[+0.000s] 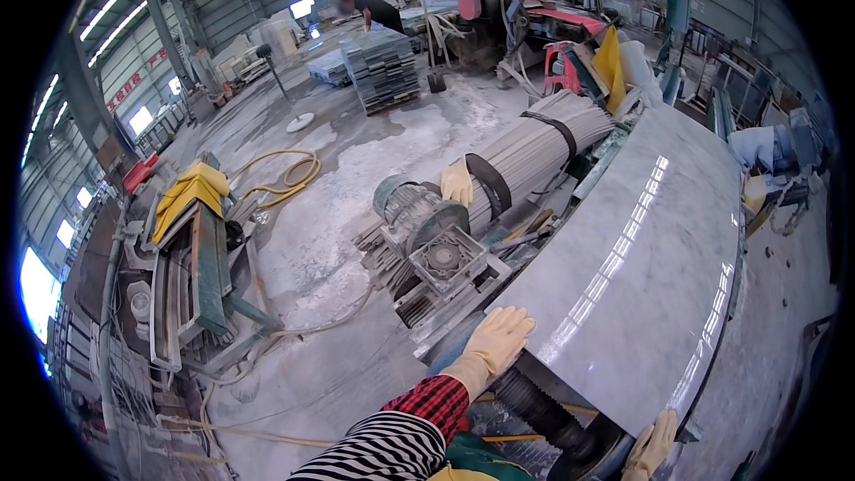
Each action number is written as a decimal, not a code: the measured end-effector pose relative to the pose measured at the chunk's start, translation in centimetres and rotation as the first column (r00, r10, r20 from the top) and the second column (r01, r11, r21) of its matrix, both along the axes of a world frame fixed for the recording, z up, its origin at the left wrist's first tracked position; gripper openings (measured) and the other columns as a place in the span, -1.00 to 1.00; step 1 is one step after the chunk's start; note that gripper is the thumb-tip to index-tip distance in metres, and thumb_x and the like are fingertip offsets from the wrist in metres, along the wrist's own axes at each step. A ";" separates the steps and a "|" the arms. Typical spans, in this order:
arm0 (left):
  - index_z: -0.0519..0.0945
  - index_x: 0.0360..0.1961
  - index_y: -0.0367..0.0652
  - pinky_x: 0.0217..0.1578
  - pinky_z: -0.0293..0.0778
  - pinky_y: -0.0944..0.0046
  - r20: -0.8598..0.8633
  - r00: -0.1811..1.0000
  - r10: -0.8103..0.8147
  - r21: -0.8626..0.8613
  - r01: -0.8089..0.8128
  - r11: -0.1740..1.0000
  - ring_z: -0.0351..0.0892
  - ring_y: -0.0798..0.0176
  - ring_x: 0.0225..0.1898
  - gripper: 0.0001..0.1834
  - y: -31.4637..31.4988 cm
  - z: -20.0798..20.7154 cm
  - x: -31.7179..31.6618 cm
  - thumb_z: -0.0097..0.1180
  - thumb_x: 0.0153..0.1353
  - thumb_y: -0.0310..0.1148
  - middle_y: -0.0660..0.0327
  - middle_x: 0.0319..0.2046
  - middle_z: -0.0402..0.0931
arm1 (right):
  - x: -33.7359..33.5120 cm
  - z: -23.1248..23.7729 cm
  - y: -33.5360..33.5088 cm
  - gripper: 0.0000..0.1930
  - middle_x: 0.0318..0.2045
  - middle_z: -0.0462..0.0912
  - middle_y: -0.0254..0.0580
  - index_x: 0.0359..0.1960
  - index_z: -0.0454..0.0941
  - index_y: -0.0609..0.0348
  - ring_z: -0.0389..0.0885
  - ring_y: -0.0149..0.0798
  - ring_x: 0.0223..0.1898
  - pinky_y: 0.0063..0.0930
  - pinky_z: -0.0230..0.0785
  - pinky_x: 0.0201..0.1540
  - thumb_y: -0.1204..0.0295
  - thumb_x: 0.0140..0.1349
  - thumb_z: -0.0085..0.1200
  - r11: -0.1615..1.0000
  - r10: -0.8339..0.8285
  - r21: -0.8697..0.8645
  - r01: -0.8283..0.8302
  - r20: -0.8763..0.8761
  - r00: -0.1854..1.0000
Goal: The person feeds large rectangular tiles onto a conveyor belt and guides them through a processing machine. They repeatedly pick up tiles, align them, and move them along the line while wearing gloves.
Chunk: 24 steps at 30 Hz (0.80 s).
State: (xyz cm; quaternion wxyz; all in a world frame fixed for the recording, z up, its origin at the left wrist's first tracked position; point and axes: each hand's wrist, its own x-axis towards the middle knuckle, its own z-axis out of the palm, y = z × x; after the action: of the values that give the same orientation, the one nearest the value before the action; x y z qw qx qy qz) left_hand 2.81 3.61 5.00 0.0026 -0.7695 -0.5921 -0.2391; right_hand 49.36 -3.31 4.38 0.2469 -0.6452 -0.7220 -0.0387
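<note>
A large white-grey polished stone slab [614,249] lies on a roller stand, running from near me to the far right. My left hand [499,338], in a cream rubber glove, rests on the slab's near left corner with its fingers stretched out flat. At the near right corner, my right hand [652,447] in a matching glove lies against the slab's edge, fingers extended and partly cut off by the picture's lower rim. Below the near edge, a dark ribbed roller [543,410] shows between my hands.
Left of the slab sit a dusty motor [419,214] and a strapped bundle of pale strips [552,138] with a loose glove [457,183] on it. A yellow hose [285,174] coils on the floor. Farther off, a person [378,13] bends by stacked slabs [383,71].
</note>
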 end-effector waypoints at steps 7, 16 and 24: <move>0.53 0.24 -0.08 0.44 0.23 -0.02 0.004 1.000 0.007 0.036 -0.007 0.999 0.35 -0.06 0.39 -0.53 -0.6 -0.1 -0.3 0.20 0.31 -0.32 0.06 0.31 0.46 | -1.1 1.4 -0.2 -0.62 0.24 0.58 0.37 0.21 0.63 0.35 0.49 0.35 0.32 0.09 0.30 0.43 0.33 0.53 0.05 1.000 0.010 -0.020 -0.009 0.037 0.999; 0.53 0.24 -0.07 0.44 0.23 -0.03 -0.005 1.000 -0.003 0.048 0.003 0.999 0.36 -0.07 0.39 -0.55 -0.7 -0.1 -0.3 0.18 0.33 -0.30 0.05 0.30 0.47 | 2.3 -4.2 -0.9 -0.54 0.39 0.45 0.35 0.34 0.47 0.40 0.37 0.36 0.43 0.08 0.16 0.52 0.35 0.54 -0.07 0.999 -0.026 -0.036 0.028 0.071 0.997; 0.52 0.20 -0.07 0.40 0.26 -0.01 -0.010 1.000 -0.008 0.047 0.009 0.999 0.38 -0.04 0.33 -0.58 -1.0 0.9 -0.2 0.18 0.31 -0.33 0.09 0.25 0.45 | 1.5 -3.5 -1.1 -0.53 0.40 0.44 0.33 0.34 0.47 0.42 0.36 0.36 0.44 0.07 0.15 0.53 0.35 0.54 -0.08 0.995 -0.063 -0.074 0.068 0.075 0.995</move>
State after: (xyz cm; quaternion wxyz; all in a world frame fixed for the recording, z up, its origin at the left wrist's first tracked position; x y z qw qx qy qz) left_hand 2.61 2.57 5.87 0.0227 -0.7729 -0.5831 -0.2493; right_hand 50.90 -4.39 0.86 0.1944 -0.6757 -0.7098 -0.0427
